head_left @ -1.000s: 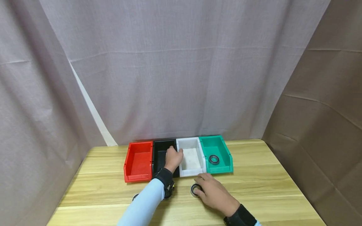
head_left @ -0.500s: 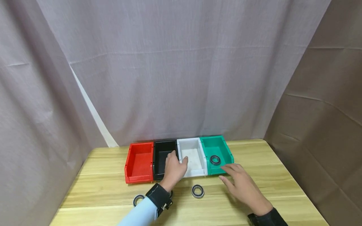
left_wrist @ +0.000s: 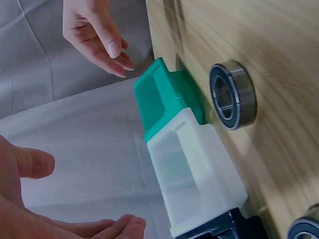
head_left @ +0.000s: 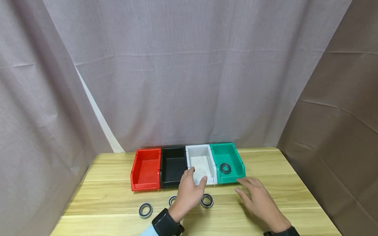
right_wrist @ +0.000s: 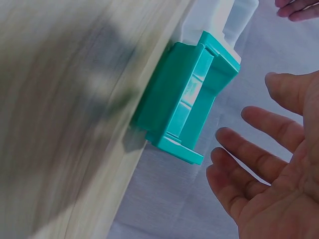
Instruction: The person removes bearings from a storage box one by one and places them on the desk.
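Observation:
My left hand (head_left: 190, 194) holds nothing, thumb and fingers spread apart, in front of the white bin (head_left: 214, 175). Just right of it on the table lies a ball bearing (head_left: 207, 206). Another bearing (head_left: 171, 199) is partly hidden behind that hand, and a third bearing (head_left: 145, 215) lies farther left. My right hand (head_left: 260, 200) has nothing in it; its fingers are spread near the front corner of the green bin (head_left: 236, 157). Inside the green bin rests one more bearing (head_left: 225, 168).
The black bin (head_left: 173, 164) and the red bin (head_left: 146, 168) stand to the left of the white one, all side by side at the back of the wooden table (head_left: 109, 196). A grey curtain (head_left: 177, 82) hangs behind the table.
My left hand has come back out of the black bin and shifted right, uncovering bearings on the table. The right hand has let go of the bearing it touched and moved right.

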The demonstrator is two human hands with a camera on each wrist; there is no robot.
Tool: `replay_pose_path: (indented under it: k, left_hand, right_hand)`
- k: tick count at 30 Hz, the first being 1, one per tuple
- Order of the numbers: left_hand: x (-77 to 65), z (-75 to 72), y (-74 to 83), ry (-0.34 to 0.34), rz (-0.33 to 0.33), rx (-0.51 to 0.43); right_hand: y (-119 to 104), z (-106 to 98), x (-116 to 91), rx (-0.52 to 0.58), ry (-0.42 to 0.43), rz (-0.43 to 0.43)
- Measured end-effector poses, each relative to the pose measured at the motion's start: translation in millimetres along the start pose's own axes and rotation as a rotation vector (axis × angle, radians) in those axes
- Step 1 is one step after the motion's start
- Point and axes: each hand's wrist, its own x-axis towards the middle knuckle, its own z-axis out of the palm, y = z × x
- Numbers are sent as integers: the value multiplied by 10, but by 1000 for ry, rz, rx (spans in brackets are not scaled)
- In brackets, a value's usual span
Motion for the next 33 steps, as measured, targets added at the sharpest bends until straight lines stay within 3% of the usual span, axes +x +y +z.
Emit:
replay_pose_path:
  k: [9,17,22,26,33]
  left_hand:
    - [6,39,46,-28,-29,-8]
    - [99,217,77,-7,29,13]
    - [288,433,77,-22,88,82]
    - [523,601,98,-20,95,124]
    - [904,929,67,15,11,164]
  right_hand:
    - [-16,9,-3,-3,0,8]
    - [-16,1,1,3,37,0]
    - [-17,-16,4,14,58,-7]
    - [-30,-26,7,16,50,-7]
    - [-47,-61,-11,10,59,-1]
